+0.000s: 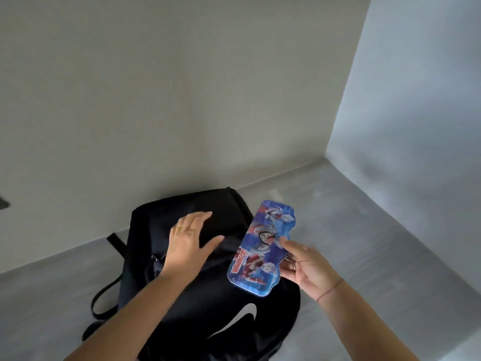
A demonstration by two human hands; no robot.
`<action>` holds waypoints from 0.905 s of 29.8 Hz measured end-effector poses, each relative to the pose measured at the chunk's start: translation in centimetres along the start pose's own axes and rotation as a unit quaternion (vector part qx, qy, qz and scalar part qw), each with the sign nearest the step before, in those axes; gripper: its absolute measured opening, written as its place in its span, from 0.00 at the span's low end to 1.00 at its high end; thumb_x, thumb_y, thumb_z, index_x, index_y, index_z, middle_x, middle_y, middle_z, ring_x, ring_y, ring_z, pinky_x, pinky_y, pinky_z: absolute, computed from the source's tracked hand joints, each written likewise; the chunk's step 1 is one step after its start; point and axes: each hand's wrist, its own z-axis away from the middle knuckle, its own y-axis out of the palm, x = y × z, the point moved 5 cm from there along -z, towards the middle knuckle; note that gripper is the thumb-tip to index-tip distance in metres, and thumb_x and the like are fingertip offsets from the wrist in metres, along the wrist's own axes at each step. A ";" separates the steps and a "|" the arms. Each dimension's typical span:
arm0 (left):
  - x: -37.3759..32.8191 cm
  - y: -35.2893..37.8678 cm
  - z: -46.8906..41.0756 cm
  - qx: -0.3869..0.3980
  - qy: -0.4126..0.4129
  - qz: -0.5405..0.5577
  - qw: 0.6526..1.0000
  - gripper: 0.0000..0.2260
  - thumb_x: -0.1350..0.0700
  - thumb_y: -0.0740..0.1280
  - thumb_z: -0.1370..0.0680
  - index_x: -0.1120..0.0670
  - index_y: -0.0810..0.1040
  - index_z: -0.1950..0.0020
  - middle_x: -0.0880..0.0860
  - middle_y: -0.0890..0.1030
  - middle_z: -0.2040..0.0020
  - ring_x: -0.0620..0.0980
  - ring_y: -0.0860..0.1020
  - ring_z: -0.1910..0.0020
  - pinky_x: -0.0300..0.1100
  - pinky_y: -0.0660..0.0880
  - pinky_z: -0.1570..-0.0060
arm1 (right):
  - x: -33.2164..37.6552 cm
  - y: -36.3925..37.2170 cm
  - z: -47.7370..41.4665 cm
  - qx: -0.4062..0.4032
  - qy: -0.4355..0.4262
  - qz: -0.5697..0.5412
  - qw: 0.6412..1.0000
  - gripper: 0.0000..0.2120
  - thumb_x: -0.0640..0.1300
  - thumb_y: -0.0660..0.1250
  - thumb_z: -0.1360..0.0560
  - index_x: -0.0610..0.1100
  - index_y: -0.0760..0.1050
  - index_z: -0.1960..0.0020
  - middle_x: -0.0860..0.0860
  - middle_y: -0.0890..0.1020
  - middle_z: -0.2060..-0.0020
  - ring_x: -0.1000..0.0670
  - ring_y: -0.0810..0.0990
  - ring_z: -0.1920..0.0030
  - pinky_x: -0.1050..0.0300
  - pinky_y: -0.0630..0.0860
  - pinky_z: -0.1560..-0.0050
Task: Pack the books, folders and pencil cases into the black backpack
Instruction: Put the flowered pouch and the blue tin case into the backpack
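The black backpack (213,303) with a white swoosh logo lies on a grey surface, its top towards the wall. My left hand (188,239) rests flat on its upper part, fingers spread, holding nothing. My right hand (303,264) grips the edge of a blue tin pencil case (260,250) with a cartoon print, holding it tilted over the backpack's right side. I cannot see an opening in the backpack; no books or folders are in view.
The grey surface (351,230) ends at a pale wall behind the backpack and at a second wall (416,113) on the right, forming a corner. The backpack's straps (109,290) trail to the left.
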 end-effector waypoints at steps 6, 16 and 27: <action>6.8 -2.6 1.5 -0.004 -0.065 -0.074 0.995 0.21 0.52 0.76 0.32 0.54 0.79 0.41 0.52 0.79 0.43 0.56 0.76 0.42 0.50 0.70 0.43 | -5.9 4.8 1.8 0.048 0.095 0.044 0.993 0.17 0.46 0.70 0.32 0.38 0.79 0.47 0.42 0.83 0.57 0.47 0.83 0.63 0.53 0.81 0.60; 6.5 -4.1 1.9 -0.033 -0.101 0.002 0.994 0.08 0.52 0.70 0.26 0.56 0.82 0.52 0.52 0.81 0.57 0.52 0.79 0.59 0.40 0.70 0.64 | -8.7 10.1 0.1 0.008 0.139 -0.021 0.990 0.06 0.41 0.66 0.25 0.37 0.78 0.53 0.44 0.85 0.68 0.49 0.83 0.72 0.56 0.80 0.70; 7.0 -4.4 2.2 -0.005 -0.048 -0.019 0.999 0.10 0.56 0.64 0.22 0.58 0.80 0.44 0.54 0.79 0.49 0.53 0.78 0.51 0.42 0.72 0.54 | -7.2 12.0 -6.2 -0.176 0.077 -0.059 0.980 0.07 0.36 0.71 0.29 0.35 0.74 0.54 0.38 0.81 0.56 0.39 0.82 0.57 0.42 0.80 0.55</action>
